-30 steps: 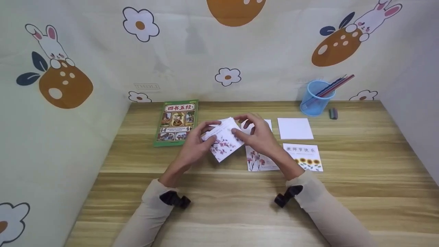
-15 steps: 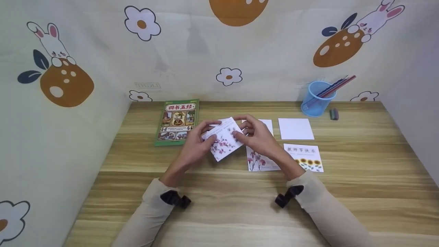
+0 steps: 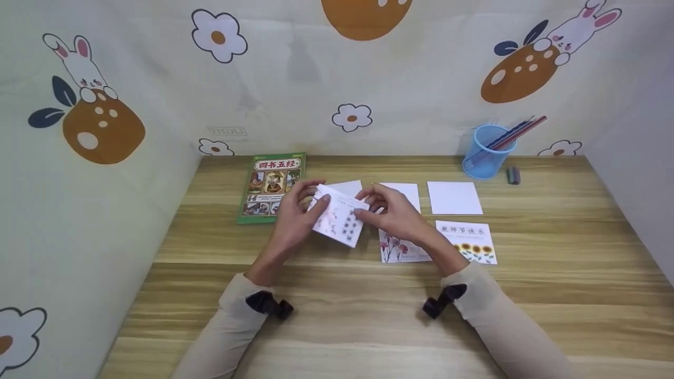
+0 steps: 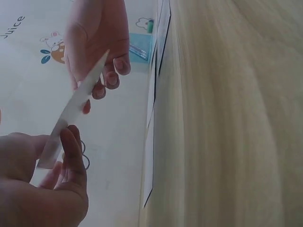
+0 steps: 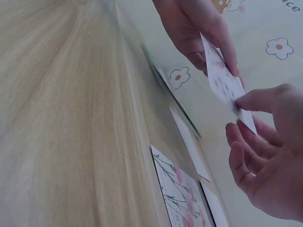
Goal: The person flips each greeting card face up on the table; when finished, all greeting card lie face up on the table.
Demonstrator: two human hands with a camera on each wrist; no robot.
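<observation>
Above the table, a white square card (image 3: pixel 339 221) printed with pink blossoms and dark characters is held between both hands. My left hand (image 3: pixel 295 213) grips its left side, thumb on the printed face. On the opposite edge, my right hand (image 3: pixel 395 213) pinches it, thumb in front and fingers behind. The left wrist view shows the card (image 4: pixel 75 109) tilted nearly edge-on. Its printed face shows in the right wrist view, where the right hand (image 5: pixel 272 151) has its thumb near a corner. Behind the held card lies a white card (image 3: pixel 348 188), partly hidden.
Right of the hands lie a carnation card (image 3: pixel 395 251), a white card (image 3: pixel 408 190), a blank card (image 3: pixel 454 198) and a sunflower card (image 3: pixel 466 239). A green-bordered book (image 3: pixel 271 184) lies left. Behind stand a blue pencil cup (image 3: pixel 482 158) and a small dark block (image 3: pixel 513 176).
The held card has turned clockwise, its characters now running down the right side. The left hand has shifted slightly left, uncovering more of the white card behind.
</observation>
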